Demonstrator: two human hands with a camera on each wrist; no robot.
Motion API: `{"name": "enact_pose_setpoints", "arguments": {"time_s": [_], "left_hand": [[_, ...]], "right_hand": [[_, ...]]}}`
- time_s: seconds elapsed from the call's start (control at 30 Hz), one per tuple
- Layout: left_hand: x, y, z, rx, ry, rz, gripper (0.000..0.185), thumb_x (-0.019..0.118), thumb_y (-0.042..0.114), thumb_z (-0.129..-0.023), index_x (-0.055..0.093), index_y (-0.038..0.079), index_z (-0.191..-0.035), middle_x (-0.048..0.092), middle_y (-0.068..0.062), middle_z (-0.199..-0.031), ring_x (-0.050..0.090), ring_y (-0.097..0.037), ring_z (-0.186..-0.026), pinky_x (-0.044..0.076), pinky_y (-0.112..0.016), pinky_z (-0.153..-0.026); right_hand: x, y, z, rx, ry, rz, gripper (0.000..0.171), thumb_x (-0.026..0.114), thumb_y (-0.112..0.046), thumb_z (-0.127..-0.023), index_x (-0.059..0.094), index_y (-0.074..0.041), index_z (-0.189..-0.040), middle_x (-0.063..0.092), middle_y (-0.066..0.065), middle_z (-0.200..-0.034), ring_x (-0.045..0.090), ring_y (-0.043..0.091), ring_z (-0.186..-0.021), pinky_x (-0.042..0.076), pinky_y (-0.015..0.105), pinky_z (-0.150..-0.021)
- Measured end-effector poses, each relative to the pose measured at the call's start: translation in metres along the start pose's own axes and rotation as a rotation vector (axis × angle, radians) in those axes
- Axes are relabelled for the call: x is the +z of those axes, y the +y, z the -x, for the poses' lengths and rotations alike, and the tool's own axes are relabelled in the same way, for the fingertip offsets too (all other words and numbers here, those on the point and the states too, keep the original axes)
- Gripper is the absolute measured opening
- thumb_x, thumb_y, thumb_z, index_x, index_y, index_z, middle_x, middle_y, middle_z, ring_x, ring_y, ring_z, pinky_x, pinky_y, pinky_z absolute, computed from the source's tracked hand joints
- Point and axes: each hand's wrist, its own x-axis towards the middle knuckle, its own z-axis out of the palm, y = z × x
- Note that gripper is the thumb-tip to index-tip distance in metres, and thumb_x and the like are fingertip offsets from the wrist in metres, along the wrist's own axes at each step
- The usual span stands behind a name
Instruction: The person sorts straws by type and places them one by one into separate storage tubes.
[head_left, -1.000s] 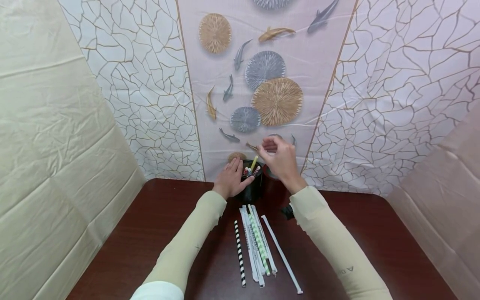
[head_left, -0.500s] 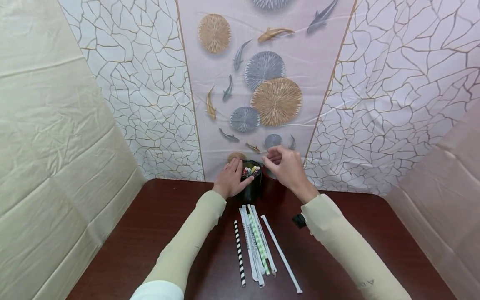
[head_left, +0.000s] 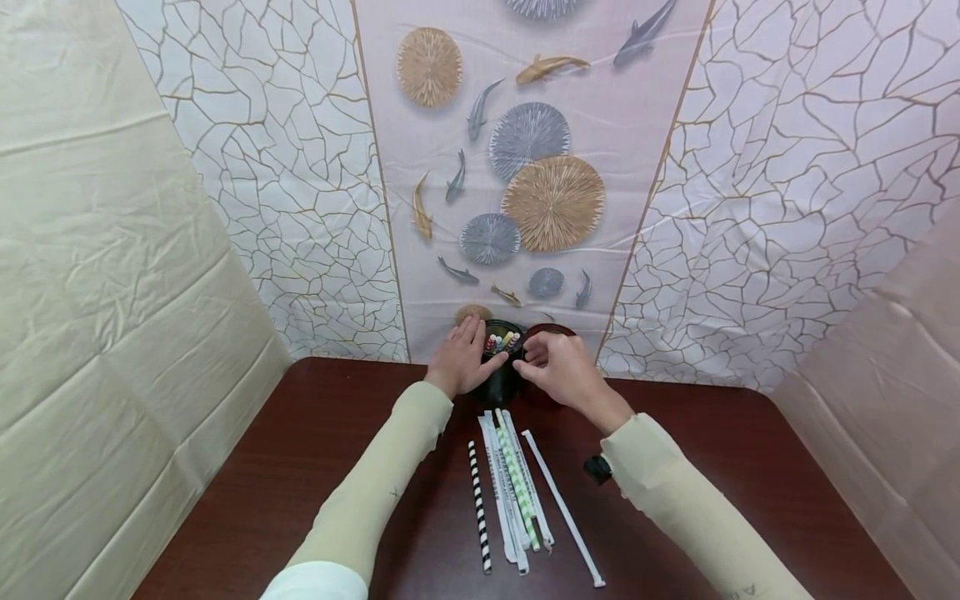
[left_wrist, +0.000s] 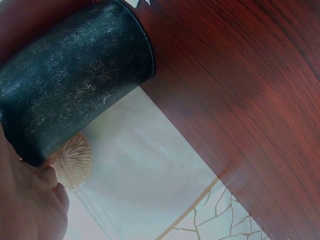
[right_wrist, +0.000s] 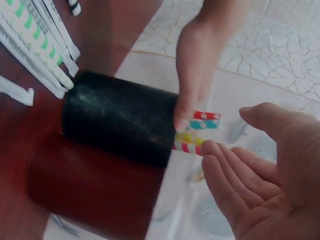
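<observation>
A black cylindrical cup point(head_left: 499, 388) stands at the far edge of the table, with several patterned paper straws point(right_wrist: 204, 120) poking a short way above its rim. My left hand point(head_left: 459, 360) grips the cup near its rim, thumb on the near side and fingers at the left. Just to the right hovers my right hand point(head_left: 566, 372), its thumb and fingers apart with nothing between them. In the right wrist view its fingertips are close to the straw tops. A dark red cup point(right_wrist: 95, 182) stands against the black one, partly behind my right hand in the head view.
A row of straws point(head_left: 517, 487), some in white paper wrappers and some green-striped, lies in front of the cup. To its left is a black-and-white striped straw point(head_left: 479, 508); to its right, a single wrapped straw point(head_left: 564, 510). A patterned cloth point(head_left: 551, 200) hangs behind the table.
The yellow straw stood higher and has dropped level with the others in the black cup. My right hand has come down toward the rims. The left hand has stayed in place.
</observation>
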Motion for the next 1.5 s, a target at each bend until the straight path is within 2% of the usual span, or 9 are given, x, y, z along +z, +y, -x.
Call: {"name": "enact_pose_setpoints", "arguments": {"time_s": [0.37, 0.67, 0.83, 1.0, 1.07, 1.13, 1.23, 1.33, 1.5], "left_hand": [[0.005, -0.001, -0.003, -0.006, -0.005, 0.003, 0.09, 0.022, 0.07, -0.109, 0.012, 0.005, -0.17, 0.007, -0.014, -0.179, 0.008, -0.026, -0.168, 0.016, -0.042, -0.136], [0.008, -0.005, -0.011, -0.012, -0.034, -0.001, 0.092, 0.023, 0.071, -0.108, 0.011, 0.005, -0.17, 0.005, -0.013, -0.18, 0.005, -0.026, -0.168, 0.015, -0.043, -0.136], [0.008, -0.004, -0.01, -0.015, -0.046, -0.01, 0.091, 0.021, 0.071, -0.108, 0.009, 0.006, -0.17, 0.003, -0.012, -0.18, 0.003, -0.025, -0.168, 0.014, -0.042, -0.137], [0.006, -0.002, -0.005, -0.009, -0.015, 0.006, 0.091, 0.023, 0.07, -0.108, 0.012, 0.005, -0.17, 0.006, -0.013, -0.179, 0.007, -0.026, -0.168, 0.015, -0.043, -0.136], [0.006, -0.001, -0.003, -0.006, -0.007, 0.01, 0.09, 0.024, 0.07, -0.109, 0.013, 0.004, -0.17, 0.007, -0.013, -0.179, 0.008, -0.026, -0.168, 0.015, -0.042, -0.136], [0.004, -0.001, -0.002, -0.006, -0.005, 0.014, 0.09, 0.024, 0.07, -0.109, 0.013, 0.004, -0.17, 0.008, -0.013, -0.179, 0.008, -0.026, -0.168, 0.015, -0.042, -0.136], [0.004, -0.001, -0.002, -0.011, -0.017, 0.014, 0.09, 0.024, 0.07, -0.109, 0.012, 0.005, -0.17, 0.006, -0.013, -0.18, 0.007, -0.025, -0.168, 0.015, -0.042, -0.137], [0.003, -0.001, -0.003, -0.013, -0.028, 0.011, 0.09, 0.023, 0.069, -0.109, 0.011, 0.005, -0.17, 0.005, -0.012, -0.18, 0.005, -0.025, -0.168, 0.014, -0.042, -0.137], [0.003, -0.002, -0.002, -0.005, -0.011, 0.016, 0.09, 0.024, 0.069, -0.109, 0.013, 0.003, -0.169, 0.007, -0.013, -0.179, 0.007, -0.027, -0.168, 0.015, -0.042, -0.136]], "right_hand": [[0.039, 0.013, 0.011, 0.124, -0.204, -0.041, 0.035, 0.078, -0.024, -0.098, 0.073, 0.002, -0.121, 0.079, 0.016, -0.11, 0.077, 0.026, -0.1, 0.065, 0.04, -0.085], [0.076, 0.022, 0.016, 0.17, -0.247, -0.106, 0.028, 0.078, -0.015, -0.096, 0.075, 0.006, -0.115, 0.08, 0.015, -0.101, 0.077, 0.022, -0.089, 0.065, 0.036, -0.076], [0.094, 0.032, 0.017, 0.185, -0.254, -0.11, 0.028, 0.079, -0.011, -0.095, 0.075, 0.008, -0.115, 0.08, 0.018, -0.103, 0.078, 0.026, -0.092, 0.066, 0.039, -0.078], [0.104, 0.041, 0.018, 0.175, -0.242, -0.088, 0.027, 0.081, -0.01, -0.093, 0.076, 0.009, -0.112, 0.079, 0.019, -0.103, 0.077, 0.025, -0.088, 0.065, 0.04, -0.077], [0.106, 0.042, 0.019, 0.18, -0.242, -0.087, 0.02, 0.081, -0.01, -0.093, 0.077, 0.006, -0.104, 0.079, 0.013, -0.093, 0.073, 0.019, -0.076, 0.062, 0.035, -0.068], [0.107, 0.042, 0.018, 0.177, -0.251, -0.091, 0.014, 0.08, -0.01, -0.094, 0.074, 0.001, -0.086, 0.07, 0.004, -0.073, 0.061, 0.012, -0.06, 0.052, 0.029, -0.056], [0.11, 0.044, 0.017, 0.179, -0.28, -0.091, 0.04, 0.078, -0.01, -0.096, 0.056, -0.011, -0.062, 0.044, -0.005, -0.052, 0.037, 0.009, -0.044, 0.032, 0.025, -0.047], [0.113, 0.045, 0.014, 0.191, -0.307, -0.08, 0.057, 0.077, -0.012, -0.097, 0.04, -0.018, -0.054, 0.029, -0.007, -0.049, 0.027, 0.01, -0.041, 0.026, 0.025, -0.045], [0.12, 0.045, 0.01, 0.206, -0.303, -0.028, 0.06, 0.078, -0.009, -0.095, 0.037, -0.019, -0.052, 0.028, -0.006, -0.048, 0.028, 0.01, -0.041, 0.028, 0.025, -0.045]]}}
